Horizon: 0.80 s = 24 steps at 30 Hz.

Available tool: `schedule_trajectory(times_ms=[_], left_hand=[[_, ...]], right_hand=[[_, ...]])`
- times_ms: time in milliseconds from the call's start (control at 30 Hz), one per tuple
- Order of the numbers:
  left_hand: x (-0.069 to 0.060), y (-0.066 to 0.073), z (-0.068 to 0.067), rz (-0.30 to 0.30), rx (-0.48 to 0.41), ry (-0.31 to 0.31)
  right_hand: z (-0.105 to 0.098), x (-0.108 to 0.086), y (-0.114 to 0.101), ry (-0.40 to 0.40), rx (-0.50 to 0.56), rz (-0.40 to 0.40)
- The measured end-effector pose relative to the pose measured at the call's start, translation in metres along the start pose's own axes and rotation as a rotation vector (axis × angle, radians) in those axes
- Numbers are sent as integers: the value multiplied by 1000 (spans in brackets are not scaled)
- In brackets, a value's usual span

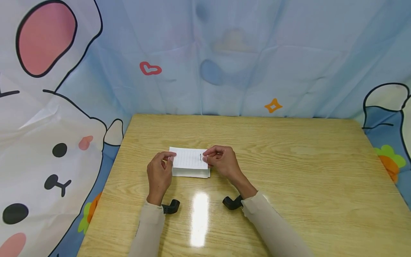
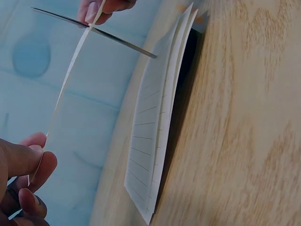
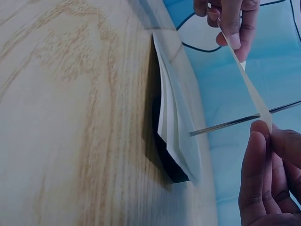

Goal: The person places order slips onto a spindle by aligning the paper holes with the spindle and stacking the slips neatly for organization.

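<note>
A lined white paper sheet (image 1: 187, 159) is stretched between both hands above the table. My left hand (image 1: 159, 175) pinches its left edge between thumb and fingers; my right hand (image 1: 224, 161) pinches the right edge, close to a thin metal spike (image 1: 200, 157). In the left wrist view the spike (image 2: 124, 43) passes through the raised sheet (image 2: 66, 84) and down into more lined sheets (image 2: 153, 117). Those lower sheets (image 3: 176, 122) lie slightly fanned over a black base (image 3: 169, 165), seen in the right wrist view. The head view hides the base.
The wooden table (image 1: 305, 178) extends around the papers, with a light reflection in front. A blue cartoon-printed cloth (image 1: 237, 71) hangs along the back and sides. Black wrist devices (image 1: 171, 207) sit at both cuffs.
</note>
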<state>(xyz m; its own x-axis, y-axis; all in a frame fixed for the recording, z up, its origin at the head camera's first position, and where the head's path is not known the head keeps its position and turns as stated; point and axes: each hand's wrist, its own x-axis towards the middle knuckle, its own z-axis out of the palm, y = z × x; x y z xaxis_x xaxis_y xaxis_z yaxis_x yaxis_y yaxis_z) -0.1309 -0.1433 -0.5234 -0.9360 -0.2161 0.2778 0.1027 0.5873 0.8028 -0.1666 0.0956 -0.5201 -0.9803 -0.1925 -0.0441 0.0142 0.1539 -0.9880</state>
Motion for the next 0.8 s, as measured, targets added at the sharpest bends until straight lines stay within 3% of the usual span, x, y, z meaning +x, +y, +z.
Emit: schedule_trajectory(times_ms=[633, 800], left_hand=[[-3, -11, 11, -59, 21, -36], [-5, -14, 13, -48, 18, -31]], right_hand=[[3, 2, 16, 4, -81, -9], [5, 1, 18, 13, -98, -7]])
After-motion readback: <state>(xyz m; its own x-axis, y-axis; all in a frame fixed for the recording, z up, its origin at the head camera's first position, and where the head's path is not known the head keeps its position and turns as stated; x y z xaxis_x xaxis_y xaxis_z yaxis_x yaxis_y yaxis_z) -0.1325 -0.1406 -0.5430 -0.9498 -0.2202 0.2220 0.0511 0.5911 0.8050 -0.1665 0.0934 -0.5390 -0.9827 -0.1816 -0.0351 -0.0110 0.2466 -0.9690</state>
